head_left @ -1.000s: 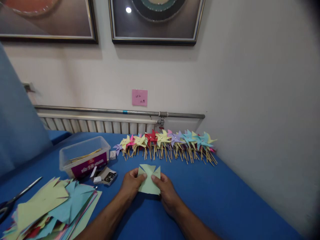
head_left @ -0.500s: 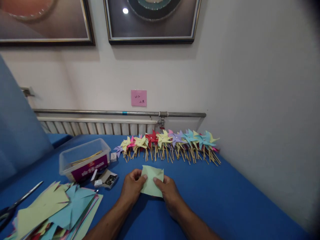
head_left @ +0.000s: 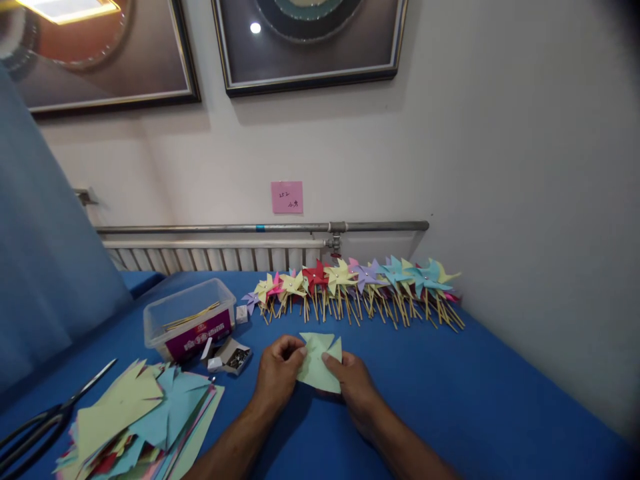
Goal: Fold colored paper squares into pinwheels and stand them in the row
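Pinched above the tabletop [head_left: 480, 393] in the grip of both the left hand [head_left: 276, 368] and right hand [head_left: 357, 387], the pale green paper [head_left: 316, 375] (notched along its far edge) could rip deeper if one side tugged harder.

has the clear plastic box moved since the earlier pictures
No, judged against the radiator behind it, the clear plastic box keeps its place; the view shifted.

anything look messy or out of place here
Mainly the paper pile: it lies fanned at uneven angles, unlike the lined-up pinwheels. A small shiny bit sits at its edge, outside the open box; too small to identify. The held green sheet has a notch that looks cut, not torn.
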{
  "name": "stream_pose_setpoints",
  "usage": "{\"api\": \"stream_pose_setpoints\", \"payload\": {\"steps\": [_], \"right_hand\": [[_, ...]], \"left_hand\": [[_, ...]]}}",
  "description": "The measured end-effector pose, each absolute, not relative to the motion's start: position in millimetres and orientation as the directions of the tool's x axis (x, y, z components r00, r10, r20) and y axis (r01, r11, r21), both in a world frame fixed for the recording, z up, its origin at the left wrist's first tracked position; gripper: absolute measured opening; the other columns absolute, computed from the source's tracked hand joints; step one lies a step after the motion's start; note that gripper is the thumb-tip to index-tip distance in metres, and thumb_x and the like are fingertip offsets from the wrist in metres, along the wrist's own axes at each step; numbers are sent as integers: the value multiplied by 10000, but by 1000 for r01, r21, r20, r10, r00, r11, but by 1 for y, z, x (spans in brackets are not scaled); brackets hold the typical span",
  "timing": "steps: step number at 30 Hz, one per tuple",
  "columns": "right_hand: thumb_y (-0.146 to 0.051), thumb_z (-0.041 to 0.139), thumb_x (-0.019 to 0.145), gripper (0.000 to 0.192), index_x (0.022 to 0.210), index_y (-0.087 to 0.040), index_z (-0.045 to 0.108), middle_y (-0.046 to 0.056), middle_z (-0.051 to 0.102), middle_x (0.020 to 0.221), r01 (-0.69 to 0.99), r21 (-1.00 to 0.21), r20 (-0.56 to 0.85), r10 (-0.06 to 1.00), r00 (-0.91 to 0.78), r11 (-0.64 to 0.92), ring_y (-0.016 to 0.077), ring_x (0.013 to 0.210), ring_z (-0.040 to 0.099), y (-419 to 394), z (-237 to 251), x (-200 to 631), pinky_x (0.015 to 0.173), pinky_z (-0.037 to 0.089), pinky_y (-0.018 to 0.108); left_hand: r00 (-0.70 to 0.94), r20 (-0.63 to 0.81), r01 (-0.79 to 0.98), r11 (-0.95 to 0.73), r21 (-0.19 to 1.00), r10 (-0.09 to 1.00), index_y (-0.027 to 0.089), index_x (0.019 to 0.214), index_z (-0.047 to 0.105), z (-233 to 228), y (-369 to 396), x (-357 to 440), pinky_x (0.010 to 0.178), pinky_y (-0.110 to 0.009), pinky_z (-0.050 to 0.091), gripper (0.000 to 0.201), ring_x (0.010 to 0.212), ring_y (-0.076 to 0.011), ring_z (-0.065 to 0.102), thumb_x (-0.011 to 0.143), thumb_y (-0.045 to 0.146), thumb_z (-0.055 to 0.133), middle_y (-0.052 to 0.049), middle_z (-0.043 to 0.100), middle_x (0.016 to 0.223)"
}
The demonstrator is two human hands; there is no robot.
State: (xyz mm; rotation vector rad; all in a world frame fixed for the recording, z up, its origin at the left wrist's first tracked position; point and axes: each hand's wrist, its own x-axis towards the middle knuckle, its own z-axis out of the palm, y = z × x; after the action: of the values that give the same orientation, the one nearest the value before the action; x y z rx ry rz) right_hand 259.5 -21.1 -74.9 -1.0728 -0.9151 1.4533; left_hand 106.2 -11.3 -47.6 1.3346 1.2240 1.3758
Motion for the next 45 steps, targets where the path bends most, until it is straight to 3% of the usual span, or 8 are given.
{"api": "stream_pose_setpoints", "payload": {"steps": [8,13,18,25,36,41,45], "right_hand": [[-456,769,717,371,918,-151,707,69,749,745,-321,-932,-170,985,-30,-170,215,638,682,-23,-67,258,550,535,304],[-571,734,742,432,856,-154,711,56,732,695,-322,-934,-157,988,-15,-153,200,600,668,-24,-65,257,557,517,293],[-657,719,727,529,843,-141,716,66,730,692,-311,-940,-141,990,-22,-141,207,615,669,-27,-61,257,571,512,294],[-513,840,641,464,898,-144,724,55,743,728,-377,-916,-123,991,-57,-135,181,597,644,-28,-60,256,591,502,290],[-474,815,675,430,943,-149,729,60,757,770,-374,-922,-99,995,-30,-103,174,589,636,-29,-59,256,559,469,264],[-430,824,646,452,987,-151,721,75,769,831,-339,-938,-80,997,4,-73,208,636,668,-25,-68,256,568,490,281],[-396,817,641,435,984,-152,710,62,769,815,-327,-944,-62,997,40,-46,213,647,676,-21,-73,257,595,506,292]], "left_hand": [[24,283,239,-280,930,959,159,747,698,-52,-13,104,601,-241,395,126,650,-132,525,766,268,639,-10,614,731],[157,493,415,-510,754,856,179,742,664,-46,-19,102,689,-255,424,115,746,-144,580,819,155,582,-27,654,813],[262,574,494,-619,611,775,194,771,642,-47,-21,101,775,-273,463,182,837,-161,617,861,94,519,-39,668,857],[314,607,582,-653,485,730,200,833,646,-49,-22,98,770,-254,486,178,828,-150,628,906,123,504,-49,661,915],[381,611,722,-636,272,694,192,835,674,-47,-26,99,722,-263,461,288,783,-159,618,972,191,421,-83,677,933],[383,582,689,-642,338,718,193,848,672,-44,-28,99,742,-272,453,270,819,-173,626,956,192,425,-88,675,957],[257,546,607,-573,551,797,185,880,663,-40,-29,99,735,-278,433,129,799,-170,607,881,210,536,-63,660,920]]}}
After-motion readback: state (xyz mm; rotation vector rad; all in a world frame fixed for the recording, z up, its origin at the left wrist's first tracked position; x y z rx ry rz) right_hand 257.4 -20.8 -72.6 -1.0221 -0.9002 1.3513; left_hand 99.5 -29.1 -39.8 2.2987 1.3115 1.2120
